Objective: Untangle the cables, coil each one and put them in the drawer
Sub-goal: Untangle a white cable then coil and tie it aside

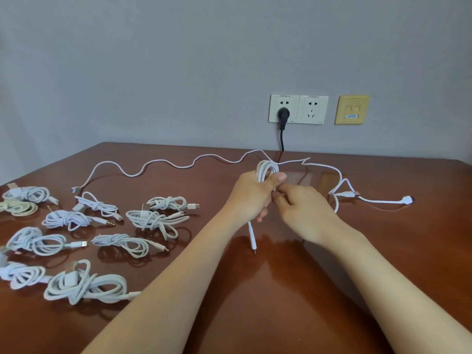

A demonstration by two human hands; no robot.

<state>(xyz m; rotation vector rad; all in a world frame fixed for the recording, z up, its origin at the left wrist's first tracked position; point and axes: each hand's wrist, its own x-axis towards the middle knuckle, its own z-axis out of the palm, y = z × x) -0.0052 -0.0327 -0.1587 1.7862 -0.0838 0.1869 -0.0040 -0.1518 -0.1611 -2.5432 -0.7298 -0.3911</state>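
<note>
The left hand grips a small coil of white cable, whose plug end hangs below the fist. The right hand, right against it, pinches the same cable. Tied bundles lie well to the left on the table.

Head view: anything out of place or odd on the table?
Nothing damaged or spilled. Untidy bits: a loose white cable snakes along the back of the table, and a second loose cable with plugs sprawls at right. One beige coil at far left sits among white ones. Left hand grips a part-wound coil.
</note>
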